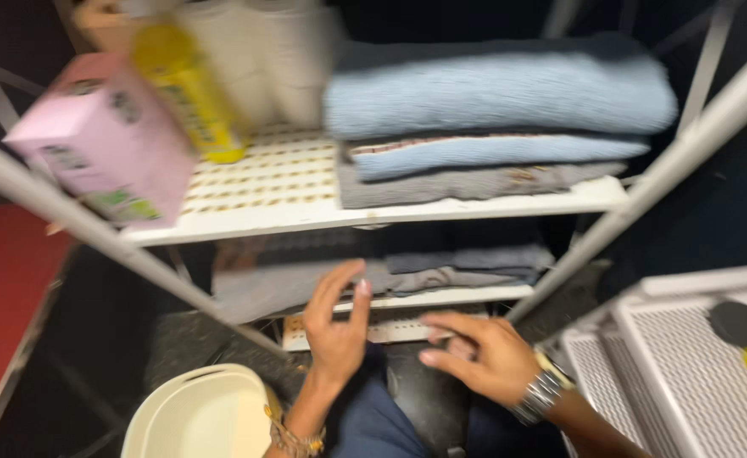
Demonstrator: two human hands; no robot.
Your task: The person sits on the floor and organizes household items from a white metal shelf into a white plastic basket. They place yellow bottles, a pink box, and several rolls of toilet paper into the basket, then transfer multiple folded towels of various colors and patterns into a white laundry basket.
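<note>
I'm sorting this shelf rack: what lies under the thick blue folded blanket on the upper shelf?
Under the blue blanket lie a thinner blue folded cloth and a grey one, resting on the white shelf. Only their front edges show; the rest is covered.

head view | worn high, tilted down and forward | close to shelf rack point(373, 212) (blurred)

A pink box point(102, 136) and a yellow bottle point(189, 89) are standing on the upper shelf point(263, 182), beside folded blue and grey towels point(496, 119) that are lying stacked there. A cream tub point(200, 416) is sitting on the dark floor, and a white perforated rack point(679, 373) is standing at the right.
</note>
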